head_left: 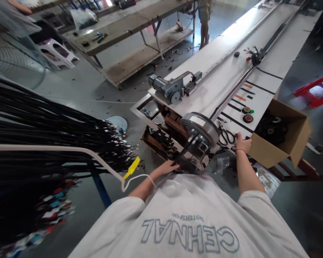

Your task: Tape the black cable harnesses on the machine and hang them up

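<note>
My left hand reaches down below the metal wheel at the near end of the long white table, its fingers closed on a black cable that runs up to the wheel. My right hand rests on the table's near edge beside a pair of black scissors; whether it grips anything is hidden. A white loop with a yellow tag hangs at my left wrist. A grey motor sits on the table behind the wheel.
A thick bundle of black cables lies over a white rail at my left. An open cardboard box holds tape rolls at the right. A red stool, workbenches and another person's legs stand farther off.
</note>
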A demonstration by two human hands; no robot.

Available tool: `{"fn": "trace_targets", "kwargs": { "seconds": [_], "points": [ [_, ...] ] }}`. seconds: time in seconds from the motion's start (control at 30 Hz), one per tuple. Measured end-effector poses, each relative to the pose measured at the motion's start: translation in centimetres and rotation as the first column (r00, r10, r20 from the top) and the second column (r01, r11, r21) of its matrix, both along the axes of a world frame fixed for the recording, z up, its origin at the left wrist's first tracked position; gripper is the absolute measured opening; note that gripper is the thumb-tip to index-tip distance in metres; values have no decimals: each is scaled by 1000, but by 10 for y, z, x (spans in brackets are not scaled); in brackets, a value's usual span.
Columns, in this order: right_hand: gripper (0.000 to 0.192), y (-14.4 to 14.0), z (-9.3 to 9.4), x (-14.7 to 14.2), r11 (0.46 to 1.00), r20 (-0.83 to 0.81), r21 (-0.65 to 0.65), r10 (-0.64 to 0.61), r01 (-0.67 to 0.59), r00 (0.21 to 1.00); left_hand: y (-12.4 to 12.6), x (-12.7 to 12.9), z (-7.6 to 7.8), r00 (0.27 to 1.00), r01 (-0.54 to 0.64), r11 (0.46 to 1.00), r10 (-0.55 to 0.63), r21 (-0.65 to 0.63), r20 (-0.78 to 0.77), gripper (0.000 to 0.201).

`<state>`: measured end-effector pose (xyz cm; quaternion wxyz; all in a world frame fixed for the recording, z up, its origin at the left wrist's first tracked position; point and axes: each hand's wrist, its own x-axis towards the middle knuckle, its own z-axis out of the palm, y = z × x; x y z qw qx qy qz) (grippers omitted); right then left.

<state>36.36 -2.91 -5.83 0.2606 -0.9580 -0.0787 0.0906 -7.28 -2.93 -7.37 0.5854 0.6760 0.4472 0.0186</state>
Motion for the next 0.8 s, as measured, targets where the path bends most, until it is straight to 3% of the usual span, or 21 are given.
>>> {"fn": "trace_targets", "kwargs": {
  "seconds": [0.13, 0.33, 0.57, 0.8],
  "points": [
    [72, 0, -3, 2, 1000, 7, 14, -3, 3, 1000, -3, -9, 16, 994, -100, 995, 98, 31, 57, 46],
    [67, 0, -2, 2, 1000, 8, 19, -2, 2, 1000, 3, 16, 38, 968, -229, 973, 227, 3, 107, 48],
    [69, -1, -1, 1, 1000, 5, 30, 4, -4, 1000, 16, 55, 44, 956, -288, 956, 283, 52, 79, 46],
    [68, -2, 1, -1, 1000, -8, 18, 6, -6, 1000, 29, 76, 45, 933, -336, 942, 330, 20, 141, 46]
  ]
}}
